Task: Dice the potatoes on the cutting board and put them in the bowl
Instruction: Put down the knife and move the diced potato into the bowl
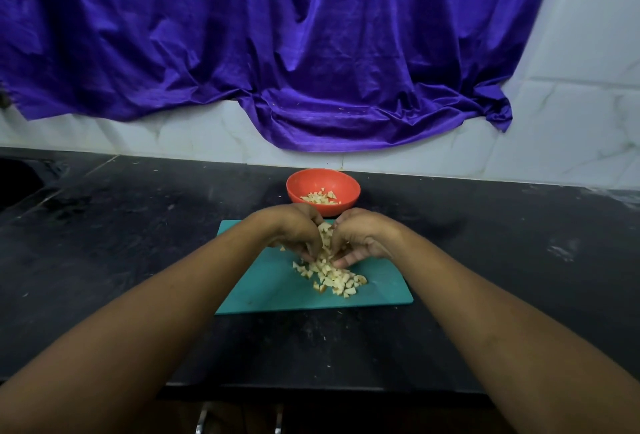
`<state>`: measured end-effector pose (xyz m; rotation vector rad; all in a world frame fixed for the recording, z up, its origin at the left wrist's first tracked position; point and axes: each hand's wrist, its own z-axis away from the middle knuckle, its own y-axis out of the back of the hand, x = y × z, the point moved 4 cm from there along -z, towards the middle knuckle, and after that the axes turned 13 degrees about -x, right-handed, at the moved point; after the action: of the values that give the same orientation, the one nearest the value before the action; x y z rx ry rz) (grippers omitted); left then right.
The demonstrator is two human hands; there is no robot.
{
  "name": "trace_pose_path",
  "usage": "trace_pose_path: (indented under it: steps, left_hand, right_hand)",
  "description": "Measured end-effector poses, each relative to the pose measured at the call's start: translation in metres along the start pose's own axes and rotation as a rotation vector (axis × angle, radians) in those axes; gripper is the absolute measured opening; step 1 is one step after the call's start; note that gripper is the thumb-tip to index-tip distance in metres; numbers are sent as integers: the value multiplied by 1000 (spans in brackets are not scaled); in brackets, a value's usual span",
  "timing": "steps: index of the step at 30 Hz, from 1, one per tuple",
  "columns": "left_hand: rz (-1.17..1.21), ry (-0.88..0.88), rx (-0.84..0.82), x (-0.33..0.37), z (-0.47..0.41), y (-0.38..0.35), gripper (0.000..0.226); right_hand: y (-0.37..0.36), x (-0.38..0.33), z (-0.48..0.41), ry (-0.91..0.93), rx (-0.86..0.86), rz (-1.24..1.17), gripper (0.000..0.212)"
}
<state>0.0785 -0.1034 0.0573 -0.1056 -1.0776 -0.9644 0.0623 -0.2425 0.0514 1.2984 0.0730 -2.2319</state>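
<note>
A: Teal cutting board [263, 289], so why both hands there?
B: The left hand [294, 229] and right hand [363, 236] curl round a heap of diced potato [332, 277]. They're likely scooping it for the orange bowl [298, 203] just behind, which already holds some.

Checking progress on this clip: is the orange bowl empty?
No, diced potato lies in the bottom of the orange bowl, which stands just beyond the cutting board.
</note>
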Motion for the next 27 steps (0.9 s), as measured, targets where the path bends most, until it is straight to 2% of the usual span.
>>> trace_pose_path:
  steps: [5,11,15,17,18,20,23,25,27]
  left_hand:
    - [87,-7,-15,8,0,9,47]
    - [223,16,-51,24,-12,36,33]
    - [258,11,3,52,-25,65,17]
    - [263,1,49,66,-32,77,16]
    - [264,-2,75,72,-35,83,17]
    - [245,-9,120,77,-41,90,18]
    - [201,17,141,74,-50,93,42]
    - [218,20,139,70,-54,92,52]
    - [248,9,141,65,-58,93,50]
  right_hand:
    - [6,-6,-3,15,-57,-316,46]
    - [22,-30,-6,34,-79,-477,51]
    - [42,-68,-12,63,-43,-477,22]
    - [53,-86,-20,79,-4,-463,21]
    - [57,-93,-26,92,6,-464,28]
    - [63,-100,-38,86,-17,-464,60]
    - [67,-103,-50,76,-108,-466,104]
    - [69,-103,-51,87,-128,-454,117]
    - [71,-100,-52,88,-120,-443,122]
